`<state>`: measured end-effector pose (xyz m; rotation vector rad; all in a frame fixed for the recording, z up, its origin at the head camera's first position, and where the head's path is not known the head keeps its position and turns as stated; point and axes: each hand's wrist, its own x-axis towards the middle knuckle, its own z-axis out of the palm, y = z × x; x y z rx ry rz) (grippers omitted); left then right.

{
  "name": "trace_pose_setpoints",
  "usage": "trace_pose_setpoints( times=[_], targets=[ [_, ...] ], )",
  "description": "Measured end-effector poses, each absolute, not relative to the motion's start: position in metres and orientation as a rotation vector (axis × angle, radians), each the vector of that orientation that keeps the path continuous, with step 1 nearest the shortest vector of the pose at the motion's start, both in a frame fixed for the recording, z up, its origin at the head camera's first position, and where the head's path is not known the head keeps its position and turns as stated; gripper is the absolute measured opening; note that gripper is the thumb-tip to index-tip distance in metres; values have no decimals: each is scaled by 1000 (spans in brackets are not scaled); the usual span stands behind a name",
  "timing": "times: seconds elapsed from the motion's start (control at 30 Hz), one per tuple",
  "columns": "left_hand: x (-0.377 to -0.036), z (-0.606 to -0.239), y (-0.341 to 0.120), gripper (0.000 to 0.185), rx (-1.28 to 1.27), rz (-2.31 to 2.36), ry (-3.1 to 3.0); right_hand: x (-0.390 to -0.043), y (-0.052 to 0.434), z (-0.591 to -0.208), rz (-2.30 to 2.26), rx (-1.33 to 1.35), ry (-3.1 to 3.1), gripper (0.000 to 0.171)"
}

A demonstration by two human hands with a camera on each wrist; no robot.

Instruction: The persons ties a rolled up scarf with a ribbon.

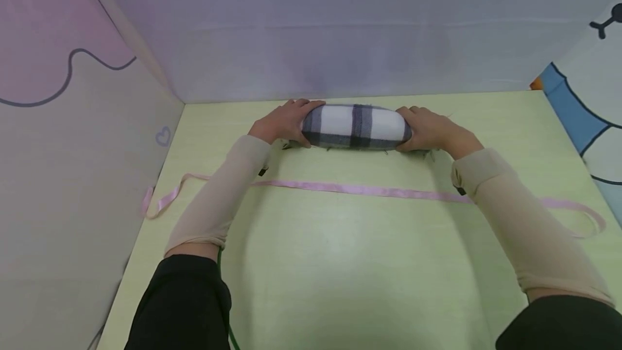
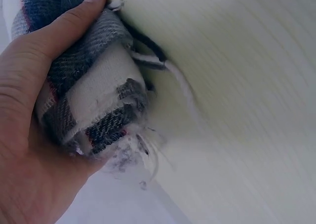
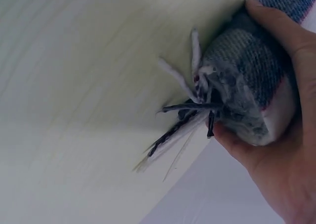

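Note:
A rolled plaid scarf (image 1: 362, 126) in white, grey and dark blue lies crosswise near the far side of the table. My left hand (image 1: 286, 121) grips its left end, the thumb on the near side and the fingers over the top. At the opposite end, my right hand (image 1: 432, 129) holds the roll in much the same way. Loose fringe (image 3: 182, 118) sticks out of the right end in the right wrist view. In the left wrist view, the folded layers of the scarf (image 2: 98, 86) show, with a few strands trailing onto the table.
A pink satin ribbon (image 1: 340, 188) stretches across the pale yellow-green table (image 1: 350, 263), nearer to me than the scarf. Both forearms pass over it, and its ends curl at left and right. Printed cloth walls (image 1: 311, 31) stand behind and at the sides.

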<state>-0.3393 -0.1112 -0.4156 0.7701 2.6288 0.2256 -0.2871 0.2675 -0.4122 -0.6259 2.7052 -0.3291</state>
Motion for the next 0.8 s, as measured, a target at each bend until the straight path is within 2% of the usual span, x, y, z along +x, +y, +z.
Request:
trace_pose_setpoints(
  times=[0.8],
  targets=[
    [-341, -421, -111, 97, 860, 332, 2679, -285, 272, -415, -346, -644, 2796, 81]
  ],
)
